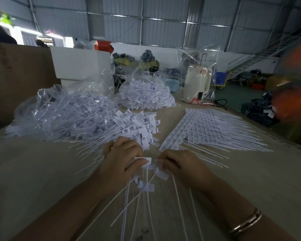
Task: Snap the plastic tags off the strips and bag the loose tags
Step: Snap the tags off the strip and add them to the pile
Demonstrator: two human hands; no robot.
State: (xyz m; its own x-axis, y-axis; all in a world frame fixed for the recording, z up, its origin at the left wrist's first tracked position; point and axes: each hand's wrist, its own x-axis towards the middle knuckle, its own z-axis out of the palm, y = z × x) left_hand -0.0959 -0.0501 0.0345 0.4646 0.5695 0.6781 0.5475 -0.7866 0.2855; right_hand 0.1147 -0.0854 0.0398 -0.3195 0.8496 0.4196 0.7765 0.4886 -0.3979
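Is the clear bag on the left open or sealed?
Open. The clear bag lies on its side, its mouth gaping toward the hands, and loose tags spill from it onto the table.

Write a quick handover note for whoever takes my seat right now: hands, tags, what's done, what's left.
Left hand pinches a white plastic tag head; right hand grips the neighbouring tags of the same short strip, thin tails hanging toward you.
Done: loose white tags spilling from the open clear plastic bag on the left; a second filled clear bag behind it.
Left: the flat stack of unbroken white tag strips on the right of the wooden table, plus bagging the loose pile.
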